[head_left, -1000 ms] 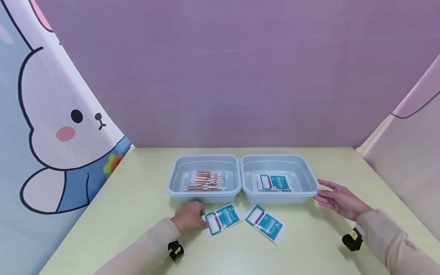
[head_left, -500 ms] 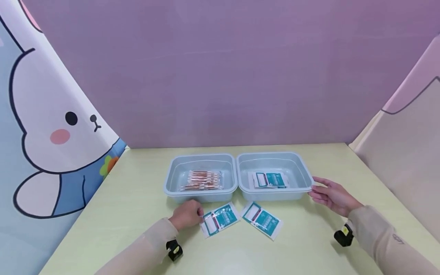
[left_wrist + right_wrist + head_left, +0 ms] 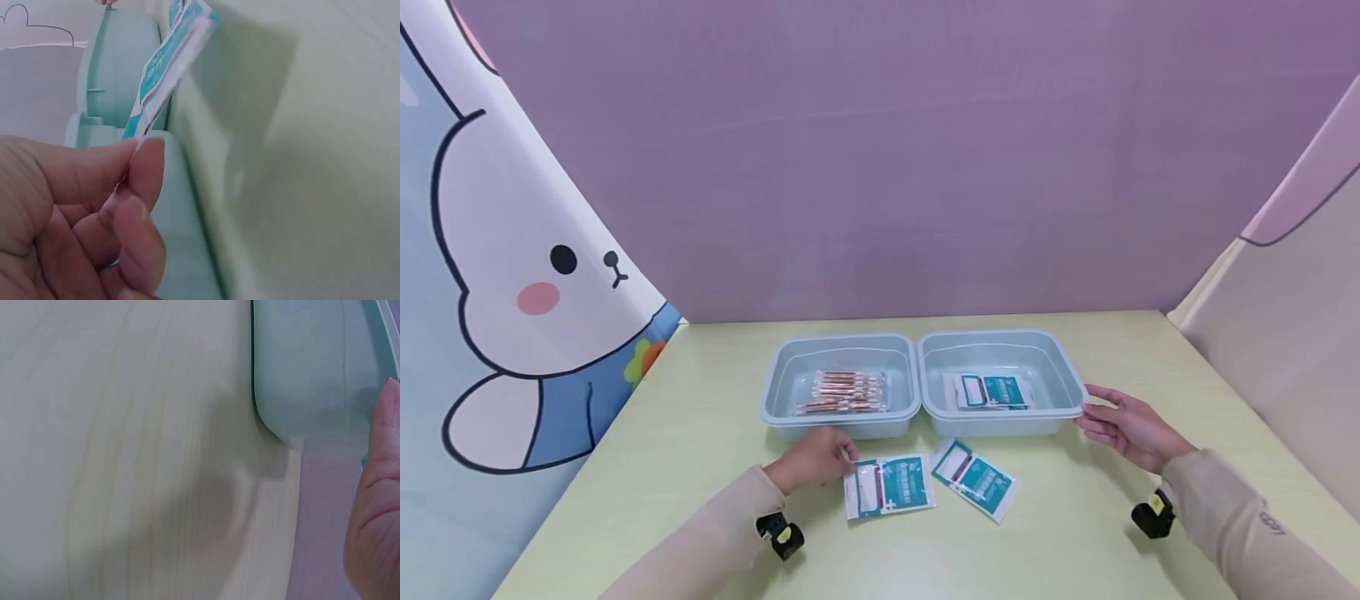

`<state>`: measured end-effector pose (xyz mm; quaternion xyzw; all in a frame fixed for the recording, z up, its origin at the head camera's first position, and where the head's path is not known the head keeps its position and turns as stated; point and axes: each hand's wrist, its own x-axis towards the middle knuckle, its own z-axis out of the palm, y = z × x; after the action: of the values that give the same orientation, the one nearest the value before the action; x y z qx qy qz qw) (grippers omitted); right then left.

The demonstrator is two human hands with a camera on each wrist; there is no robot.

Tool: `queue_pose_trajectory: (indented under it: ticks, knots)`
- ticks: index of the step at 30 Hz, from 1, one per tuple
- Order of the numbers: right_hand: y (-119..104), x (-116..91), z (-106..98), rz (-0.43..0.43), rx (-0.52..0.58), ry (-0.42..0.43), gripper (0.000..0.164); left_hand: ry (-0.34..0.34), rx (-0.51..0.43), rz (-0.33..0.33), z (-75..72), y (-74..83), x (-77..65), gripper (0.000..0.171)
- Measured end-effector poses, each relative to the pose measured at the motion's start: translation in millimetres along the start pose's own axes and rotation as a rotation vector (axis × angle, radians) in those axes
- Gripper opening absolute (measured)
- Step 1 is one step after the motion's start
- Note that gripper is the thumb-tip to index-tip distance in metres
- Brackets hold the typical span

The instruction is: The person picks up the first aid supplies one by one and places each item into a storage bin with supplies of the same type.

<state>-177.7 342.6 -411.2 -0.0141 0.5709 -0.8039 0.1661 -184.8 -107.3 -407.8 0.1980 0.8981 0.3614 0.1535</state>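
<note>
In the head view my left hand (image 3: 815, 457) pinches the left end of a flat teal-and-white sachet (image 3: 891, 486) between thumb and index finger. The left wrist view shows the sachet (image 3: 164, 65) raised, its shadow falling on the table. A second sachet (image 3: 976, 479) lies slantwise on the table just right of it. My right hand (image 3: 1131, 429) holds the front right corner of the right pale-blue plastic basin (image 3: 1000, 427), thumb at the rim in the right wrist view. Inside that basin are stacked sachets (image 3: 992, 392) of the same kind.
The left pale-blue basin (image 3: 842, 430) stands side by side with the right one. It holds clear-wrapped cotton swabs with brown sticks (image 3: 847, 392). Behind the pale yellow-green table (image 3: 715, 400) rises a purple backdrop (image 3: 880, 167), with a rabbit-print cloth (image 3: 512, 233) at the left.
The sachet in my left hand has come up off the table and turned straighter, moving slightly right. My right hand keeps its place at the basin's corner. The head view has shifted a little.
</note>
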Motion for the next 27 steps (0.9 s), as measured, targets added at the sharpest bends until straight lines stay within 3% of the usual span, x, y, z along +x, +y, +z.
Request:
queue_pose_trajectory:
  ticks: [11, 18, 22, 27]
  knots:
    - [1, -1, 1, -0.003, -0.002, 0.011, 0.022, -0.057, -0.118, -0.025, -40.1, 17.1, 7.0, 0.003]
    - [2, -2, -3, -0.009, 0.012, -0.016, 0.021, -0.011, -0.178, -0.055, -69.2, 26.2, 23.0, 0.004]
    - [0, -3, -4, -0.025, 0.024, -0.040, 0.024, 0.023, -0.263, -0.049, -82.1, 31.5, 33.5, 0.007]
    - [0, -1, -3, -0.020, 0.013, -0.052, 0.022, 0.099, -0.324, -0.081, -94.4, 39.6, 40.6, 0.012]
